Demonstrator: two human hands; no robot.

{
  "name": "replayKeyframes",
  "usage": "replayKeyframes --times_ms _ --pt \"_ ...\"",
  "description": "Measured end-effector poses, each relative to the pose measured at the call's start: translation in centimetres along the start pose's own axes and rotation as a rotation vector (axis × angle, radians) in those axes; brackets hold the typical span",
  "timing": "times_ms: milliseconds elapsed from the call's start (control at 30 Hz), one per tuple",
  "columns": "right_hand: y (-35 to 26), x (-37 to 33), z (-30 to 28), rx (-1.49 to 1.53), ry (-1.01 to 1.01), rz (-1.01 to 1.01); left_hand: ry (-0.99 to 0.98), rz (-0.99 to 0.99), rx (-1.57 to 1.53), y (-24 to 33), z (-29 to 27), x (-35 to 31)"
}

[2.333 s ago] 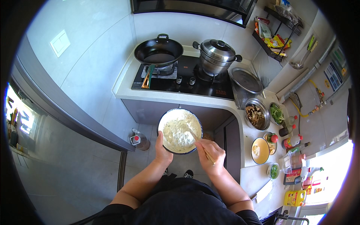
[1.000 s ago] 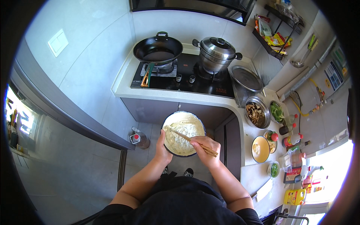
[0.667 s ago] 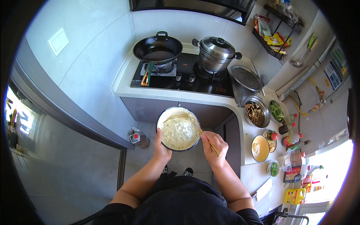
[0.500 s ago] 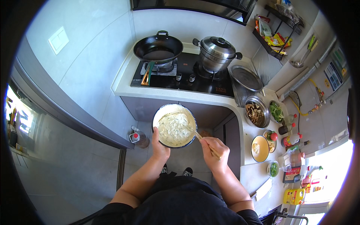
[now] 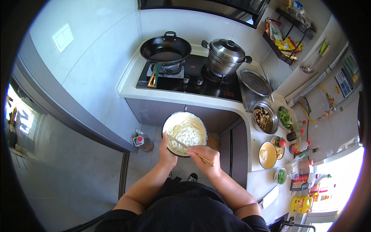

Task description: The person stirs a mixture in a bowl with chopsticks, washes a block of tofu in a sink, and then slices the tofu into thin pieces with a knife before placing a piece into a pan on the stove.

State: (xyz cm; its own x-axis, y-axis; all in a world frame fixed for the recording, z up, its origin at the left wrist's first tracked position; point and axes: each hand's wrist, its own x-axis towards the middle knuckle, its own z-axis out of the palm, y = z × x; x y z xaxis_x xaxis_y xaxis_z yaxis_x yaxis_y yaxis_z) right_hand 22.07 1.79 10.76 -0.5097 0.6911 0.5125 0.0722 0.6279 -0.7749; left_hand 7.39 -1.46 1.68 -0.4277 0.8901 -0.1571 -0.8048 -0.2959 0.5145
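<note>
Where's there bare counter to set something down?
The main bare patch of worktop lies between the yellow bowl and the knife, left of the small bowl of greens. The strip in front of the stove is bare but narrow. The far right is crowded with bottles.

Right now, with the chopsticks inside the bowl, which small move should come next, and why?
Probably a gentle stir through the mixture: it looks lumpy, the right hand holds the chopsticks in it, and the left hand supports the bowl.
</note>
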Motion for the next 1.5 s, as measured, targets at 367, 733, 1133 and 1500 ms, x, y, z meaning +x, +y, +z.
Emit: replayKeyframes --times_ms 367,733,1133,1500 --pt "3.0 3.0 -3.3 -0.148 0.01 -0.013 0.007 -0.174 -0.048 1.0 -0.9 -0.1" --pt "0.5 3.4 -5.5 0.228 -0.228 0.606 0.014 -0.177 -0.018 1.3 -1.4 0.4" --pt "3.3 2.9 -6.0 0.1 0.049 0.472 -0.05 -0.266 -0.03 1.6 -1.4 -0.4" --pt "2.3 2.3 -4.7 0.517 -0.085 0.637 -0.043 -0.391 0.138 1.1 -0.1 -0.5"
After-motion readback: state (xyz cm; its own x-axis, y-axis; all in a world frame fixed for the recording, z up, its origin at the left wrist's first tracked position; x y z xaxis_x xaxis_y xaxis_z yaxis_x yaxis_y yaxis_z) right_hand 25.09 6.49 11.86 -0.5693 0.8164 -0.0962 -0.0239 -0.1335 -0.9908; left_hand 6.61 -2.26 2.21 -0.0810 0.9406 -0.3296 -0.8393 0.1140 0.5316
